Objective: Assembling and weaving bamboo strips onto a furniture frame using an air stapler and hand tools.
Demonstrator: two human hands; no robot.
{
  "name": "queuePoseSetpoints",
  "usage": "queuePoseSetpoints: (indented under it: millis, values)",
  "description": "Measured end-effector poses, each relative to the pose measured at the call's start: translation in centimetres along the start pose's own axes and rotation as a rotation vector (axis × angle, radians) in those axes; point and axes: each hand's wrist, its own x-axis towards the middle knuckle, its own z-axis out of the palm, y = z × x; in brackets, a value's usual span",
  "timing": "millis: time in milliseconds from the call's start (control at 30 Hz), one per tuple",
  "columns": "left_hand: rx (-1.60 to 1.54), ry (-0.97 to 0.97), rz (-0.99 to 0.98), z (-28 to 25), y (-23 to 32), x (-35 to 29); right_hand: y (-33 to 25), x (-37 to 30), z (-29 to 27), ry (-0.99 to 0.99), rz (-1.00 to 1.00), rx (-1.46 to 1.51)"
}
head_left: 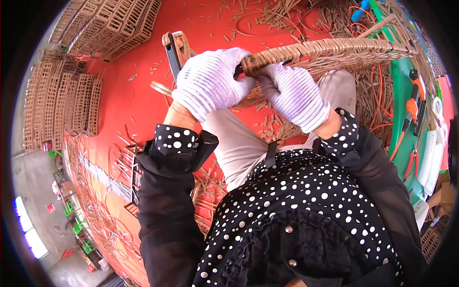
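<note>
I see both gloved hands meeting at one end of a woven rattan frame (334, 48), just above the lap. The frame runs from the hands toward the upper right, its wrapped rim curving away along the top of the view.

Left hand (208, 81): white knit glove, fingers curled shut over the frame's end. A dark tool handle (172, 55) sticks up from behind this hand; I cannot tell whether the fingers hold it or only the frame.

Right hand (294, 95): same glove, fingers bent and closed against the underside of the wrapped rim, thumb side pressed to the weave. The rim end sits between the two hands, touching both, with the left fingers over it and the right fingers under and beside it.

Around them I note a red floor (129, 91) littered with short cane offcuts (275, 126). Stacked woven panels (62, 100) lie at the far left, well apart from the hands. On the right, a green mat (399, 95) carries orange-handled pliers (412, 103). Loose cane strands (344, 19) pile up behind the frame.
</note>
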Motion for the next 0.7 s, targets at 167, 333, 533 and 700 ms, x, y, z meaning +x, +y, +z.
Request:
queuePoseSetpoints:
  millis: [167,333,533,700]
  values:
    - [0.039,0.071,0.028,0.5,-0.4,-0.8,-2.7,-0.6,-5.9,-0.591,0.584,0.561]
    - [0.170,0.211,0.034,1.7,0.5,-0.6,-6.5,-2.5,-8.1,-0.512,0.283,0.673]
    - [0.242,0.238,0.120,1.7,0.3,-0.1,-8.0,-3.5,-9.2,-0.560,0.767,0.961]
    - [0.304,0.157,0.080,1.2,-0.4,-0.2,-10.0,-3.2,-11.8,-0.662,0.364,0.741]
